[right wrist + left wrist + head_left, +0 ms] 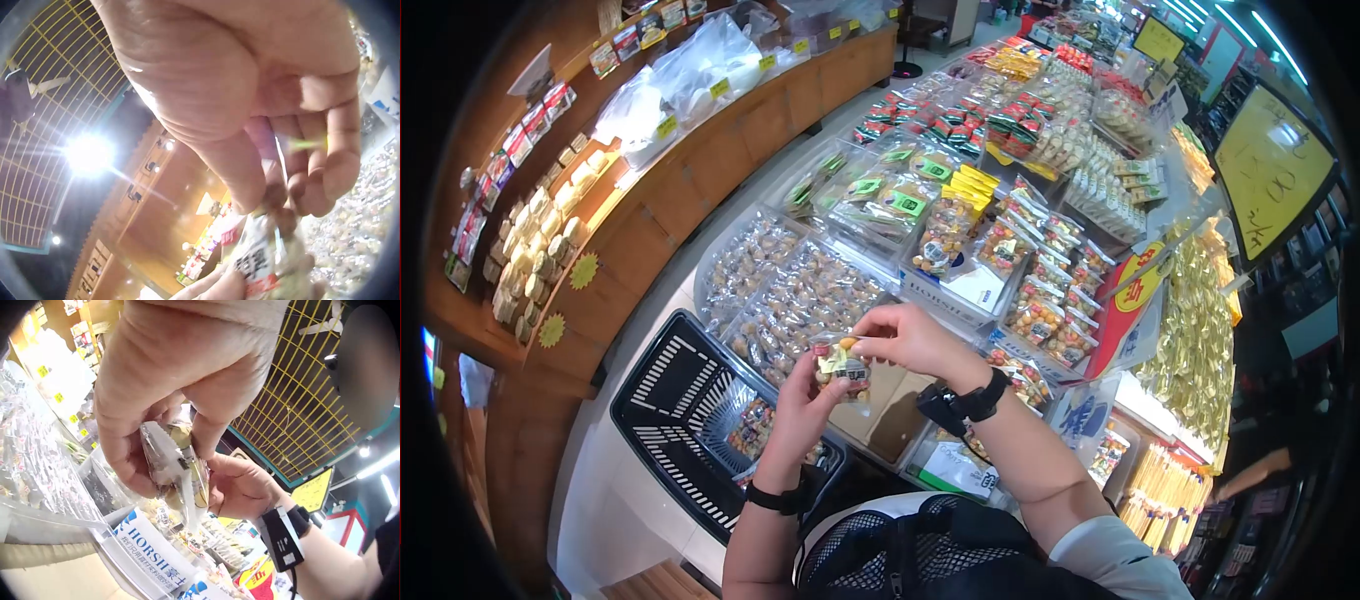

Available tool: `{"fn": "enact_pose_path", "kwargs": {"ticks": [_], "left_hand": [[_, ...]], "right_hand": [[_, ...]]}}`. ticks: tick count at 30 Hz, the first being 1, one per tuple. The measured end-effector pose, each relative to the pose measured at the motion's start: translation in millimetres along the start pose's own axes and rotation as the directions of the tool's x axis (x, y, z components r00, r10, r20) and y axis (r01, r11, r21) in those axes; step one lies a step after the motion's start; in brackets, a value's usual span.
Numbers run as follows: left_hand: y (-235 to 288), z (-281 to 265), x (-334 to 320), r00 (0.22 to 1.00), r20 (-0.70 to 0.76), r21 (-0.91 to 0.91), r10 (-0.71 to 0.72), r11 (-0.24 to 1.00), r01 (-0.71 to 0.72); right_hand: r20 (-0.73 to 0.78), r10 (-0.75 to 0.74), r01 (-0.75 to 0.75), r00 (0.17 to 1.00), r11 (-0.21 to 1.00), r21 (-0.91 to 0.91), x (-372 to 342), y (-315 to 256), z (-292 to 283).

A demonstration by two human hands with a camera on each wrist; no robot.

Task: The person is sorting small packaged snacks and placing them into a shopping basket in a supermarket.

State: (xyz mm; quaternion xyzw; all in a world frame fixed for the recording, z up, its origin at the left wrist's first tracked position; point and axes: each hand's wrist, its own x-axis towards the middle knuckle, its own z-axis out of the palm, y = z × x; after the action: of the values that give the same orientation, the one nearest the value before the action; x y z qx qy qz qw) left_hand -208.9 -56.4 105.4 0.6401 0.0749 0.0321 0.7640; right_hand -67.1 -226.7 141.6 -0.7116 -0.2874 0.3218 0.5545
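A small clear packet (pixel 841 366) with a printed label and round pieces inside is held between both hands, above the bins. My left hand (pixel 800 408) grips its lower left side with thumb and fingers; in the left wrist view that hand (pixel 181 381) curls round the crinkled packet (pixel 178 465). My right hand (pixel 910 343) pinches the packet's upper right edge. The right wrist view has the right hand (pixel 250 94) with thumb and forefinger at the top of the packet (pixel 269 262), the other fingers curled.
A black basket (pixel 662 420) with packets in it stands below left. Bins of wrapped sweets (pixel 820 285) spread ahead, with bagged snacks (pixel 1040 320) to the right. A curved wooden counter (pixel 660 190) runs along the left; a yellow price sign (pixel 1275 170) stands at right.
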Motion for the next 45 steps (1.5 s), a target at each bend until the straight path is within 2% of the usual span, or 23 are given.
{"fn": "enact_pose_path", "kwargs": {"ticks": [2, 4, 5, 6, 7, 8, 10, 12, 14, 15, 20, 22, 25, 28, 30, 32, 34, 35, 37, 39, 42, 43, 45], "left_hand": [[-6.3, -18.6, -9.5, 0.991, -0.121, -0.127, -0.058, 0.991, 0.042], [-23.9, -61.7, -20.5, 0.952, -0.305, -0.11, -0.037, 0.994, 0.003], [-21.9, -78.9, -27.2, 0.908, -0.419, -0.108, -0.019, 0.994, -0.029], [-31.3, -103.5, -37.5, 0.846, -0.532, -0.119, -0.039, 0.992, -0.029], [-52.3, -135.1, -48.3, 0.787, -0.616, -0.102, -0.043, 0.994, -0.026], [-77.9, -166.8, -60.2, 0.728, -0.684, -0.087, -0.042, 0.996, -0.024], [-124.6, -214.0, -81.7, 0.588, -0.799, -0.132, -0.128, 0.991, 0.036], [-191.9, -260.8, -99.3, 0.453, -0.871, -0.127, -0.19, 0.978, 0.166], [-202.7, -263.1, -105.5, 0.356, -0.885, -0.179, -0.3, 0.925, 0.334], [-209.6, -262.2, -105.2, 0.354, -0.883, -0.187, -0.307, 0.924, 0.334], [-243.6, -245.7, -86.0, 0.42, -0.796, -0.216, -0.435, 0.854, 0.474], [-258.4, -241.3, -76.9, 0.472, -0.789, -0.122, -0.393, 0.853, 0.507], [-302.2, -243.8, -70.2, 0.533, -0.802, 0.184, -0.271, 0.735, 0.652], [-283.7, -236.8, -69.5, 0.576, -0.769, 0.252, -0.279, 0.694, 0.674], [-233.7, -223.4, -67.3, 0.544, -0.808, 0.292, -0.226, 0.648, 0.704], [-211.3, -219.6, -66.2, 0.55, -0.834, 0.327, -0.047, 0.762, 0.56], [-175.5, -203.9, -60.0, 0.59, -0.804, 0.211, 0.077, 0.964, 0.161], [-147.8, -190.3, -54.9, 0.652, -0.757, 0.143, 0.042, 0.984, 0.103], [-60.5, -135.4, -41.3, 0.748, -0.661, 0.009, -0.054, 0.997, 0.08], [-6.1, -88.7, -34.6, 0.891, -0.452, -0.009, -0.024, 1.0, 0.022], [14.4, -41.6, -21.6, 0.986, -0.166, 0.012, 0.019, 1.0, -0.017], [11.9, -24.4, -16.9, 0.992, -0.123, -0.06, 0.034, 0.997, -0.042], [8.4, -8.9, -13.5, 0.996, -0.068, -0.136, 0.053, 0.989, -0.061]], "right_hand": [[-0.153, -0.022, 0.008, 0.988, 0.996, -0.089, 9.4, 1.0, -5.4], [-0.399, -0.237, 0.15, 0.886, 0.96, -0.238, 33.3, 43.6, -35.2], [-0.457, -0.287, 0.146, 0.842, 0.937, -0.318, 37.1, 47.8, -55.7], [-0.591, -0.197, 0.005, 0.783, 0.951, -0.311, 39.9, 58.1, -76.0], [-0.62, -0.282, -0.022, 0.732, 0.9, -0.436, 36.5, 53.0, -90.1], [-0.648, -0.361, -0.202, 0.67, 0.752, -0.628, 43.0, 73.1, -113.6], [-0.577, -0.448, -0.229, 0.682, 0.619, -0.751, 43.5, 79.0, -131.7], [-0.566, -0.43, -0.249, 0.704, 0.597, -0.763, 48.0, 89.7, -135.6], [-0.565, -0.41, -0.29, 0.716, 0.562, -0.775, 53.4, 95.5, -134.7], [-0.591, -0.391, -0.291, 0.705, 0.602, -0.744, 55.4, 99.8, -133.8], [-0.624, -0.295, -0.296, 0.724, 0.683, -0.667, 62.1, 115.4, -143.0], [-0.586, -0.384, -0.208, 0.714, 0.683, -0.701, 62.7, 124.8, -146.4], [-0.609, -0.323, -0.15, 0.725, 0.788, -0.597, 58.4, 121.2, -143.2], [-0.639, -0.292, -0.151, 0.711, 0.825, -0.545, 47.8, 99.1, -126.5], [-0.687, -0.318, -0.104, 0.654, 0.861, -0.497, 34.4, 85.2, -119.9], [-0.702, -0.256, 0.011, 0.664, 0.943, -0.333, 20.2, 58.0, -103.7], [-0.687, -0.108, 0.129, 0.719, 0.991, -0.021, 13.2, 38.8, -82.9], [-0.635, -0.033, 0.12, 0.772, 0.988, 0.095, 9.7, 27.8, -71.7], [-0.576, 0.034, 0.116, 0.817, 0.968, 0.222, 7.4, 20.4, -53.7], [-0.329, 0.066, 0.057, 0.942, 0.935, 0.35, 7.4, 20.1, -35.8], [-0.216, 0.041, 0.03, 0.976, 0.948, 0.317, 6.9, 11.8, -0.6], [-0.225, 0.037, 0.037, 0.974, 0.948, 0.316, 6.7, 11.7, 8.4], [-0.029, 0.023, -0.016, 0.999, 0.971, 0.239, 7.1, 13.4, 20.3]]}}
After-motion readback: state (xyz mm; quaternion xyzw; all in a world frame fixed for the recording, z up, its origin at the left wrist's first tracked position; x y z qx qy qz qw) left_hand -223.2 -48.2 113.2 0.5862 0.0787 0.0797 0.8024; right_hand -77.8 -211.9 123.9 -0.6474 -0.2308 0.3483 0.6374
